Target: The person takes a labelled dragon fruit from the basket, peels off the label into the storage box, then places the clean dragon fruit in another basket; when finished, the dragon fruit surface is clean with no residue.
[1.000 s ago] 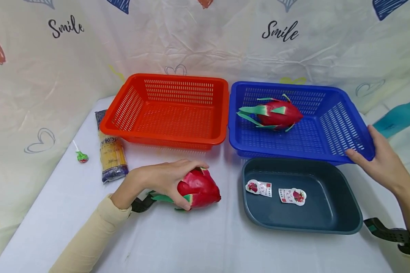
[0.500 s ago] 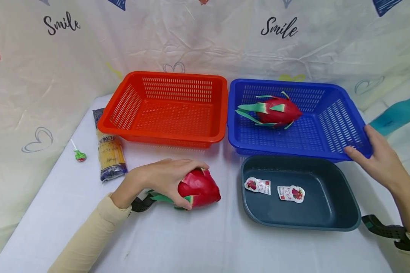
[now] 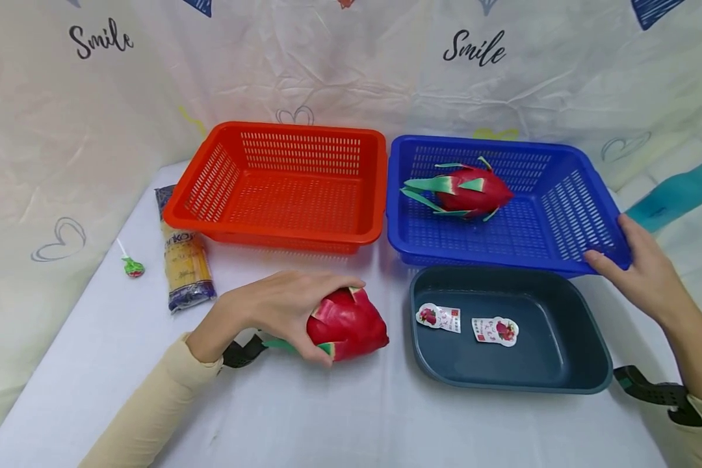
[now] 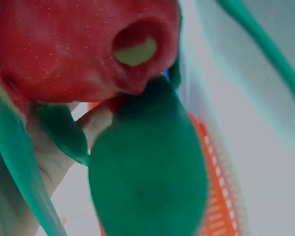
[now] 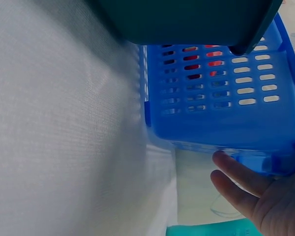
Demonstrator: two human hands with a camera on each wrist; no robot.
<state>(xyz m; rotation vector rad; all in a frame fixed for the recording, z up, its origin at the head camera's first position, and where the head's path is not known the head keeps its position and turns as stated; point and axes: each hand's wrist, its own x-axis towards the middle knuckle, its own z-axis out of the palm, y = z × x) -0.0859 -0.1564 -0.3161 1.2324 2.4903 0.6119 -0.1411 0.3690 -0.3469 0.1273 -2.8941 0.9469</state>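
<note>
My left hand [image 3: 281, 309] grips a red dragon fruit [image 3: 351, 325] with green-tipped scales, at the front middle of the table. Its fingers reach over the top and the thumb lies on the near side. Close up in the left wrist view, the red skin [image 4: 78, 49] and a broad green leaf [image 4: 147, 167] hide most of the hand. At the right, my right hand [image 3: 649, 273] holds the front right corner of a blue basket [image 3: 561, 260], thumb over the rim and fingers outside. A second dragon fruit [image 3: 474, 192] lies inside that basket.
Left of the blue basket stands a red basket [image 3: 286, 237]. A dark grey tub [image 3: 520, 370] with two fruit labels [image 3: 496, 331] sits in front. Further left lie a pasta packet [image 3: 187, 260] and a lollipop [image 3: 132, 266]. A teal bottle [image 3: 673, 201] is at far right.
My left hand and the dragon fruit in it have shifted slightly right. My right hand keeps its hold on the blue basket. The whole head view has drifted a little.
</note>
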